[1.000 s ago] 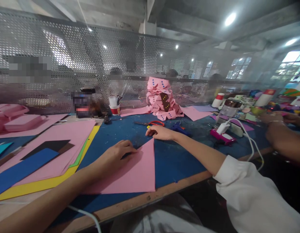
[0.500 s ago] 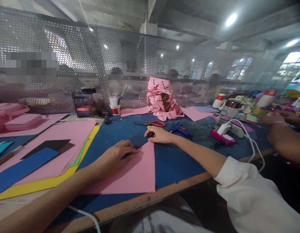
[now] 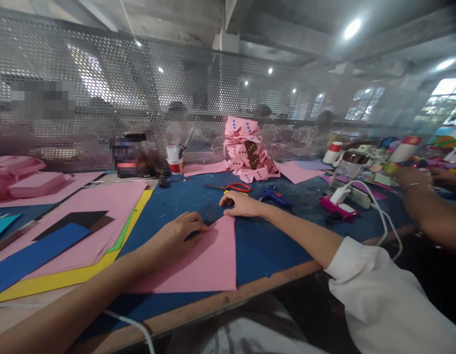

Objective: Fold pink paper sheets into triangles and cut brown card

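A pink foam or paper sheet lies on the blue tabletop before me. My left hand rests on its upper left part, palm down, fingers stretched over the surface and slightly bent. At the sheet's far right corner is my right hand, its thumb touching the corner and its bent fingers held apart from the thumb. Just beyond that hand lie scissors with red-orange handles, partly covered by it. A blue glue gun sits to its right.
On the left lie stacked pink sheets over a yellow sheet, with a blue strip on top. A pile of dotted pink pieces stands against the mesh screen. A magenta power strip and a co-worker's arm are at right.
Both of my hands and the pink sheet stay nearly in place. The co-worker's arm at the right has shifted slightly.
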